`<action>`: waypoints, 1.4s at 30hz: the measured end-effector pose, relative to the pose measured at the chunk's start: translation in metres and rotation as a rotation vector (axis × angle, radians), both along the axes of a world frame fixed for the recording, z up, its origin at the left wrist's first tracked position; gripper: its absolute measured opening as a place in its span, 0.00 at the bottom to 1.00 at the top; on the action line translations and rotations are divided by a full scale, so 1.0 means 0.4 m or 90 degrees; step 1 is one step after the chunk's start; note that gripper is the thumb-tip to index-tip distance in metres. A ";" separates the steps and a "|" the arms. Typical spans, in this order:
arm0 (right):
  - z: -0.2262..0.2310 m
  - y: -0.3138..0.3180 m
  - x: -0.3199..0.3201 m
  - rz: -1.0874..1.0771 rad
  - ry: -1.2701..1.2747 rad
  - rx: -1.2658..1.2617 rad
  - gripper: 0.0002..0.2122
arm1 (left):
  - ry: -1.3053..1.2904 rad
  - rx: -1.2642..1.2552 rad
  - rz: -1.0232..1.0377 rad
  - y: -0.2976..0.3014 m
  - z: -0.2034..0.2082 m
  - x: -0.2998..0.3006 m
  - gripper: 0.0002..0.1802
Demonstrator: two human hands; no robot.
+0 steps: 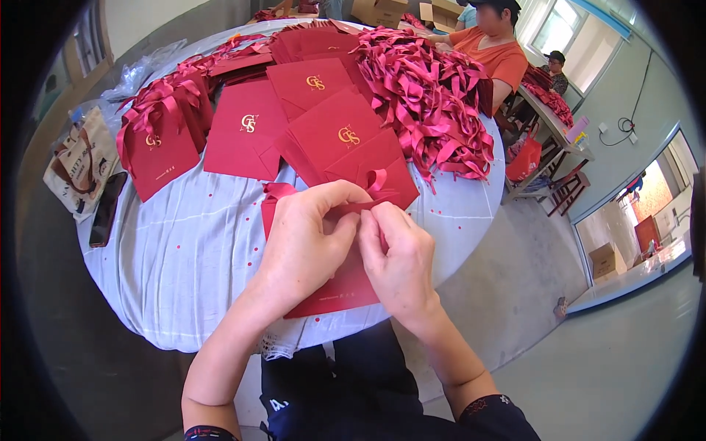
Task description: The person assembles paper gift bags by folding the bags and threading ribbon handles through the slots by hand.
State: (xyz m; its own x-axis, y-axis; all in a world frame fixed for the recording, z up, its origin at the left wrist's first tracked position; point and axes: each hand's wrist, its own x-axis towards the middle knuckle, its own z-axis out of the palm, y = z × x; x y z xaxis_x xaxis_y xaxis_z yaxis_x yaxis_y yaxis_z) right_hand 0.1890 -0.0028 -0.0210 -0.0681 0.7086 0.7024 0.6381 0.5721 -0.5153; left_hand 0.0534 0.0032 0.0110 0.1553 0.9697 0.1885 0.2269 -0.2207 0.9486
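Observation:
A dark red paper bag (342, 292) lies at the near edge of the round table, below my two hands. Curled over its top edge, my left hand (305, 239) is closed on the bag. Close beside it, my right hand (401, 257) pinches at the same edge, on what looks like the end of a red ribbon; the fingertips mostly hide it. A ribbon loop (376, 181) stands up just beyond my fingers, and another piece of ribbon (279, 190) shows left of my left hand. Flat red bags (346, 136) with gold emblems lie fanned out beyond.
A large heap of red ribbons (430, 103) covers the table's far right. Bags with ribbons attached (158, 151) stand at left, near a phone (108, 209) and a canvas tote (81, 165). Small red dots speckle the white tablecloth (176, 272). A person in orange (493, 55) sits across.

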 end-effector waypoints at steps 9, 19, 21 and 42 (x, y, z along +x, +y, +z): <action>0.049 -0.014 0.027 0.062 0.105 -0.094 0.03 | 0.016 0.001 0.027 -0.002 0.005 -0.032 0.09; 0.220 0.074 0.116 0.302 -0.198 -0.138 0.05 | 0.122 0.257 0.049 -0.072 0.043 -0.013 0.13; 0.237 0.083 0.123 0.335 -0.307 -0.133 0.07 | 0.176 0.307 0.058 -0.083 0.045 -0.004 0.13; 0.255 0.191 0.129 0.431 0.148 -0.356 0.08 | 0.123 0.249 0.103 -0.109 0.041 0.009 0.08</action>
